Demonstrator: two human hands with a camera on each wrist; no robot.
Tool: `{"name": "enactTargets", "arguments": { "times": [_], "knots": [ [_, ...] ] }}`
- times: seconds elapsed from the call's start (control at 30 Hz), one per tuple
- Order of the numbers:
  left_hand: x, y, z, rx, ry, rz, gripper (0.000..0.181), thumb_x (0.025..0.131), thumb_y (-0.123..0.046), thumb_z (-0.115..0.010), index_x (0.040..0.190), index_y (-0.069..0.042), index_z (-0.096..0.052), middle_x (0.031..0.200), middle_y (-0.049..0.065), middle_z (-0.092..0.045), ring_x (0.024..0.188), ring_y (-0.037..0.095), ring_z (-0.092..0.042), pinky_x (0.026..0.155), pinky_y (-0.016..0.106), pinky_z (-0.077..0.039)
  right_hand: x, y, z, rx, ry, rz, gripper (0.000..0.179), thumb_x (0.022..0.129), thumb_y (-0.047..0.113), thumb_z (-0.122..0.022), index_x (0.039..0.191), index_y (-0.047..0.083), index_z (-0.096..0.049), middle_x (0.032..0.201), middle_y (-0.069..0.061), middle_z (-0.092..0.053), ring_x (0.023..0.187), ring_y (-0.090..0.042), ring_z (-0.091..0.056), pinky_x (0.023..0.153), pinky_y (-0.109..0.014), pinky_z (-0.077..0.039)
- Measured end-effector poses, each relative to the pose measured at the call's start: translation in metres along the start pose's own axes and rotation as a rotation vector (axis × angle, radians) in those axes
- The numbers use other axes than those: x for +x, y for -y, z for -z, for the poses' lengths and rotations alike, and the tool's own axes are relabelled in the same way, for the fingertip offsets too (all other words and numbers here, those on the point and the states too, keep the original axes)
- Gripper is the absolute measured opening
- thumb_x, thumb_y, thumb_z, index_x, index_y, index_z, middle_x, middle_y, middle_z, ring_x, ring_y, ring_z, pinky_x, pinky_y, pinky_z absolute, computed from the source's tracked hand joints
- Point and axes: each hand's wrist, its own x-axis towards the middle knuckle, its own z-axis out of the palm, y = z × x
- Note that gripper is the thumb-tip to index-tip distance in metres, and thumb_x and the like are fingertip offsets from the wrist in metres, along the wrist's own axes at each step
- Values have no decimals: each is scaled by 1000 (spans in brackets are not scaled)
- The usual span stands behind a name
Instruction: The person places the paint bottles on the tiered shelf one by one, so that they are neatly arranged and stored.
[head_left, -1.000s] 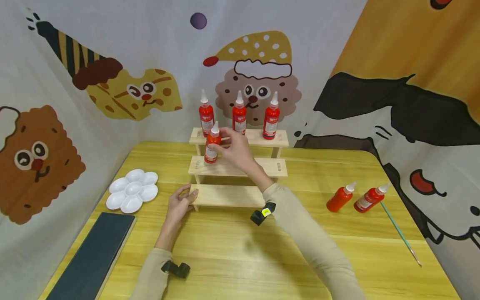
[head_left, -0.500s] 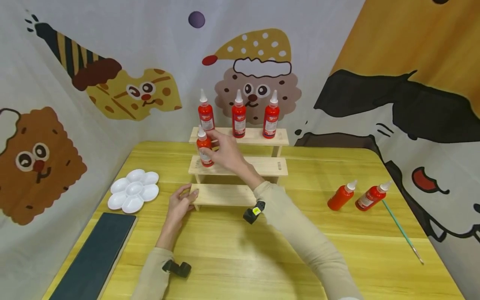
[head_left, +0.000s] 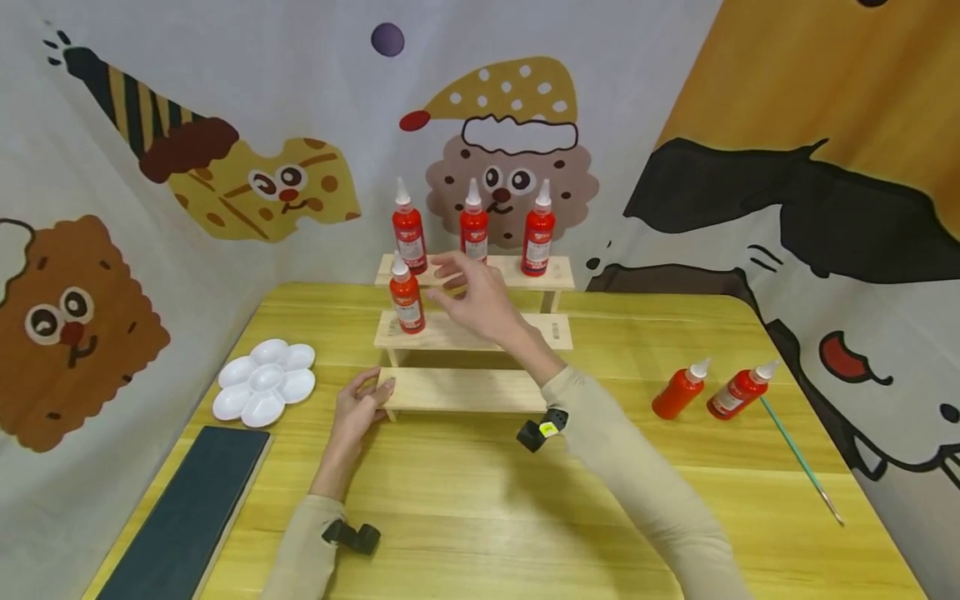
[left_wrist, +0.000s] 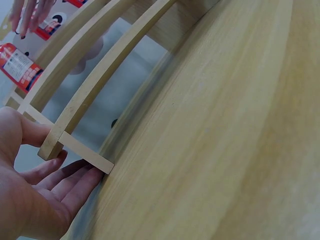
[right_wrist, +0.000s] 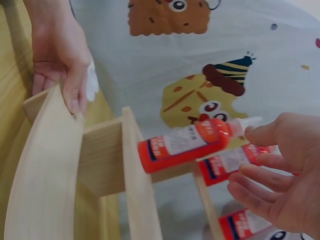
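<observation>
A three-tier wooden display rack stands mid-table. My left hand holds the left end of its lowest step; the left wrist view shows the thumb over the board and the fingers by its support. A red paint bottle with a white nozzle stands upright at the left of the middle step. Just right of it is my right hand, fingers loosely bent and nothing between them; the right wrist view shows this hand close by the bottle's nozzle. On the top step stand three more red bottles.
At the table's right are two red bottles and a green-handled paintbrush. A white flower-shaped palette lies at the left, with a dark flat board below it. A cartoon-printed cloth hangs behind.
My right hand carried the bottle left along the middle step, set it at the left end and let go, then drew back to the right. My left hand has kept its place.
</observation>
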Motion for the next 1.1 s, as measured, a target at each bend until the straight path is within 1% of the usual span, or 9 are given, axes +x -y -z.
{"name": "enactTargets", "arguments": {
  "times": [0.1,0.3,0.53,0.6,0.7,0.8,0.87,1.0,1.1],
  "knots": [
    [-1,1,0,-4,4,5,57,100,-22,-65,151,-8,-45,147,27,-53,92,7,-67,77,21,-59,-8,1,11,9,-24,-1,42,92,14,-76,130,1,-61,119,-18,-71,101,-29,-72,84,-34,-62],
    [-3,2,2,4,3,15,57,100,-23,-65,151,-8,-45,147,26,-53,93,8,-68,78,22,-60,-32,-1,35,30,-64,27,40,92,10,-75,129,0,-61,118,-18,-71,101,-30,-72,87,-42,-61],
    [-2,-1,1,-21,7,12,56,100,-21,-64,151,-7,-45,147,27,-53,88,5,-68,78,21,-60,-65,-5,78,0,-152,19,36,92,7,-74,126,3,-65,115,-17,-73,100,-30,-72,83,-45,-62],
    [-1,-3,1,-23,6,11,57,100,-21,-64,151,-7,-45,147,27,-53,87,4,-68,77,21,-60,-73,-7,91,-30,-182,12,36,92,7,-75,126,4,-66,115,-16,-73,101,-29,-72,82,-40,-62],
    [0,-4,1,-17,2,9,57,100,-22,-65,151,-8,-45,147,27,-53,86,3,-68,76,20,-60,-84,-11,110,-89,-232,12,35,92,7,-75,125,4,-67,114,-16,-73,101,-29,-72,82,-22,-59],
    [0,-3,0,-12,4,8,58,99,-23,-65,151,-7,-44,146,28,-53,86,3,-67,76,20,-60,-94,-16,128,-139,-284,12,33,92,7,-74,124,4,-67,113,-15,-74,99,-23,-72,81,-8,-52],
    [0,-3,0,-12,4,9,58,99,-22,-65,151,-7,-44,146,28,-53,86,2,-67,77,20,-60,-102,-19,138,-149,-315,15,33,92,7,-74,124,3,-68,112,-16,-74,97,-14,-71,83,-7,-51],
    [-1,-3,-1,-11,1,9,57,100,-21,-65,151,-6,-44,145,29,-54,85,1,-67,77,20,-60,-119,-26,158,-168,-360,-40,35,93,9,-74,126,6,-67,116,-15,-73,95,7,-63,85,-6,-51],
    [-1,-3,-2,-10,1,6,57,99,-21,-65,151,-6,-44,144,29,-54,84,1,-67,77,20,-60,-132,-32,172,-175,-382,-99,36,94,12,-73,129,7,-66,120,-16,-72,97,12,-60,84,-3,-49]
  ]
}}
